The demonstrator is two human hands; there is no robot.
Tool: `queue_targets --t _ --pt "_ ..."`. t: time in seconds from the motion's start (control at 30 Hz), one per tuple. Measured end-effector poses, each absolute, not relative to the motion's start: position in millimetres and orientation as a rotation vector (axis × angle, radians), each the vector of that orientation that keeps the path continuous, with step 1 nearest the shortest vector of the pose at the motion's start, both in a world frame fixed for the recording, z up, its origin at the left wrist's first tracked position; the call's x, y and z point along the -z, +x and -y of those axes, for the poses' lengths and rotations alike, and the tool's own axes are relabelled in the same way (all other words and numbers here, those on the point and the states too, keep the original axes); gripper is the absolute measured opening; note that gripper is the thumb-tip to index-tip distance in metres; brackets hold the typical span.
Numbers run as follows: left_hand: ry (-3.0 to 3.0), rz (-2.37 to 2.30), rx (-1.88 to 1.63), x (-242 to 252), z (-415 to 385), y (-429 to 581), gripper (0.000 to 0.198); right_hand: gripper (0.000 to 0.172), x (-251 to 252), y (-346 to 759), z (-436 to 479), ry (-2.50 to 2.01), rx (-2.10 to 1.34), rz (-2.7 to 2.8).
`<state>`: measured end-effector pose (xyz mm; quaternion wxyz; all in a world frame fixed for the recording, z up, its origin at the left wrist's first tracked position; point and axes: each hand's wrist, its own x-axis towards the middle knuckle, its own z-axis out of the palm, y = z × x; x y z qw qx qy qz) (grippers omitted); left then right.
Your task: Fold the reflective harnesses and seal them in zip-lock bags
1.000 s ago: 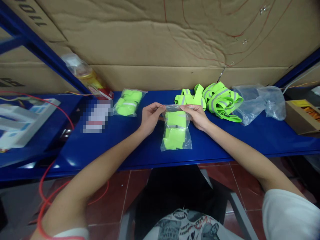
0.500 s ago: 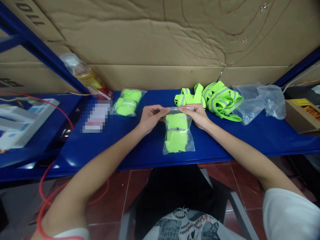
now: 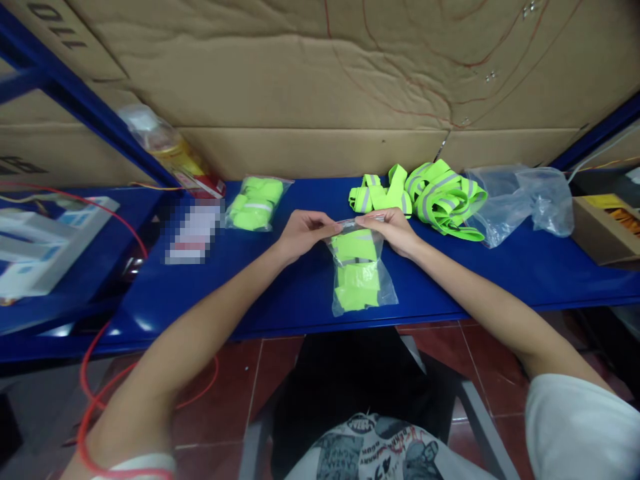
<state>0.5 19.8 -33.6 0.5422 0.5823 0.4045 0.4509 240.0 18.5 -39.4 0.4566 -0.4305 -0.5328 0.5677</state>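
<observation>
Between my hands hangs a clear plastic bag (image 3: 387,293) with folded neon-yellow reflective strap (image 3: 357,273) inside. My left hand (image 3: 307,233) pinches the left end of its top edge between thumb and fingers. At the right end of that edge, my right hand (image 3: 390,230) grips in the same way. The bag's lower end points toward me, close to the front of the blue table. Fingers hide part of the top edge, so I cannot tell whether the bag is sealed.
Another filled bag (image 3: 257,203) lies to the left. Loose reflective straps (image 3: 443,197) and a crumpled clear bag (image 3: 515,203) sit behind on the right. A bottle (image 3: 173,150) leans at back left; a cardboard box (image 3: 607,230) stands far right on the blue table (image 3: 280,303).
The bag's lower end has swung slightly to the right and toward me. My left hand's thumb has slid a little right along the top edge; both hands keep their grip.
</observation>
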Motion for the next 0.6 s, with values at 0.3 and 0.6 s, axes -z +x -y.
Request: queue_targets --t 0.3,0.6 --pt "1.405 -1.01 -0.907 36 -23 -5 0.033 0.04 40 239 -17 -0.989 -1.495 1.354" --pt "1.699 -0.993 -0.802 37 -32 -18 0.033 0.036 42 239 -18 -1.027 -1.477 1.434"
